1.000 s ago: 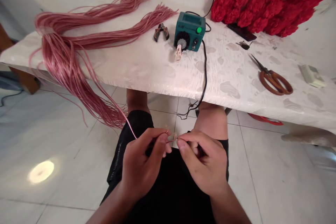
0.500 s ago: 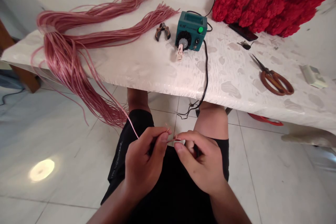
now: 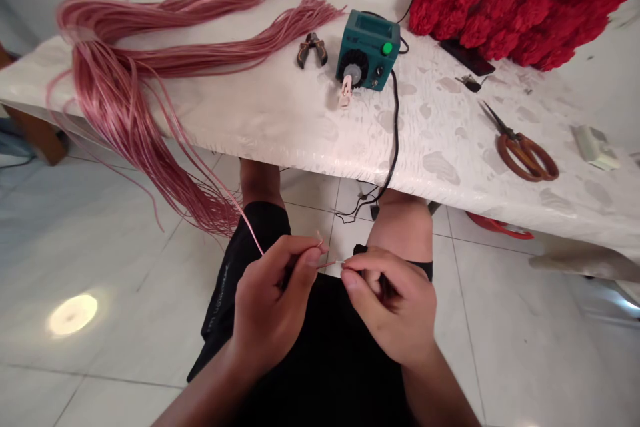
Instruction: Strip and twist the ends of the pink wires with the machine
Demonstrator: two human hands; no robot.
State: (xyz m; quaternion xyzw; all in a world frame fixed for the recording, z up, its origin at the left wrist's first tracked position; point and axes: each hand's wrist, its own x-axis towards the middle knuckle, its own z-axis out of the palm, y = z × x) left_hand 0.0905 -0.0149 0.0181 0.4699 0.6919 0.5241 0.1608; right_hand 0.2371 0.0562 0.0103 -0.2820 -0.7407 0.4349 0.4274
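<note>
My left hand is closed in a pinch on a thin, shiny pink cord, which runs up to the large bundle of pink cords on the table's left. A short frayed end sticks up above the left thumb. My right hand pinches the tip of a strand that spans the small gap between the hands; the tip looks pale there. Both hands are above my lap, in front of the table edge. Exactly how the strands lie inside the fingers is hidden.
On the patterned table cover stand a green motor box with a pale clip, small pliers, scissors, a dark phone and a pale small box. Red fabric flowers rise behind. A black cable hangs over the edge.
My right hand has shifted slightly right, away from the left, and its finger and thumb have closed on the strand's tip. The view has tilted a little.
</note>
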